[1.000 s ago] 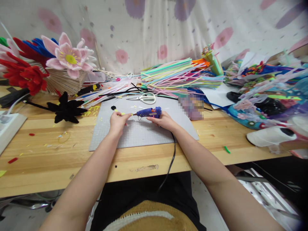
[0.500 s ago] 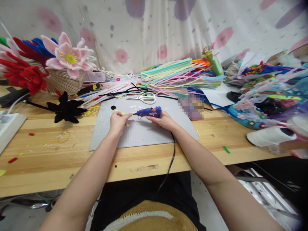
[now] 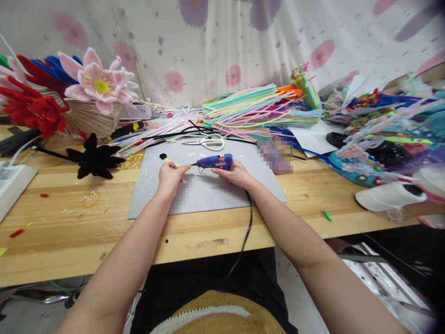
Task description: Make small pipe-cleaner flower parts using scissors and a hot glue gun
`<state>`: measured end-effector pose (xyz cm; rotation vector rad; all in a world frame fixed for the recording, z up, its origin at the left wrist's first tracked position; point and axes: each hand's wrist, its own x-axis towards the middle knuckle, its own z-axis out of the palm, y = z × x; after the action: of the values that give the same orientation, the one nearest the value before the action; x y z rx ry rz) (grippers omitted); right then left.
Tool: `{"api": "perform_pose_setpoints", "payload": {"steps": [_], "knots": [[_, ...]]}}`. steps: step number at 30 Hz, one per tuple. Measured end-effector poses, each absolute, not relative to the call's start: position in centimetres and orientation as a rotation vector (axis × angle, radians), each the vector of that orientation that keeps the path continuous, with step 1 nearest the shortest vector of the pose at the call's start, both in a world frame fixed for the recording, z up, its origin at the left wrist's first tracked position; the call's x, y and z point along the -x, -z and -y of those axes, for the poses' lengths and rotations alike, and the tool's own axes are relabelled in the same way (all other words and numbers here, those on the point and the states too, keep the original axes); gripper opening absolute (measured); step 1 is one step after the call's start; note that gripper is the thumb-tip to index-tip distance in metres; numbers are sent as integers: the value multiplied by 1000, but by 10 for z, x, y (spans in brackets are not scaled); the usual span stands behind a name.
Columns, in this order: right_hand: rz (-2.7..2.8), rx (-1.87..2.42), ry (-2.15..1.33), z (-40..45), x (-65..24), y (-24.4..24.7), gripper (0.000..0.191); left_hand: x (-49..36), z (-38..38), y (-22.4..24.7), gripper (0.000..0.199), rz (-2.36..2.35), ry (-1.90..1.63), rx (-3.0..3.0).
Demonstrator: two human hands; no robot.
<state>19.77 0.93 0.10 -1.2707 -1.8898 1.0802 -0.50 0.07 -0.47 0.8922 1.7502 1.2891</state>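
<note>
My right hand (image 3: 237, 174) is wrapped round the handle of a blue hot glue gun (image 3: 212, 162), whose nozzle points left. Its black cord (image 3: 249, 222) runs down over the table edge. With thumb and forefinger, my left hand (image 3: 171, 176) pinches a small yellow strip (image 3: 177, 164), partly hidden by the fingers. The nozzle is right at those fingertips; whether it touches the strip I cannot tell. Both hands are above a grey cutting mat (image 3: 194, 197). A small round black piece (image 3: 163, 156) lies just beyond my left hand, and white-handled scissors (image 3: 212, 142) rest behind the glue gun.
A black fuzzy flower (image 3: 93, 157) lies on the left, before pink and red flowers (image 3: 100, 86). Bundled pipe cleaners (image 3: 250, 109) fill the back. Yellow scraps (image 3: 130, 162) litter the wooden table. At right are a white spool (image 3: 387, 197) and a heap of craft materials.
Both hands and the glue gun keep nearly the same position over the mat. The whole view has shifted very slightly.
</note>
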Motion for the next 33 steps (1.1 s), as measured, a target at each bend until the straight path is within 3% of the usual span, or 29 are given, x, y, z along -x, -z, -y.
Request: {"api": "perform_pose_setpoints", "payload": {"steps": [24,33], "knots": [[1916,1257,-1082,-6,-197,-8,38,5,0,2,46,-1766,-1274,-855],[1689,1400,-1040,-14,-205,-5,40,4,2,0,45,-1705,-1308,-846]]}}
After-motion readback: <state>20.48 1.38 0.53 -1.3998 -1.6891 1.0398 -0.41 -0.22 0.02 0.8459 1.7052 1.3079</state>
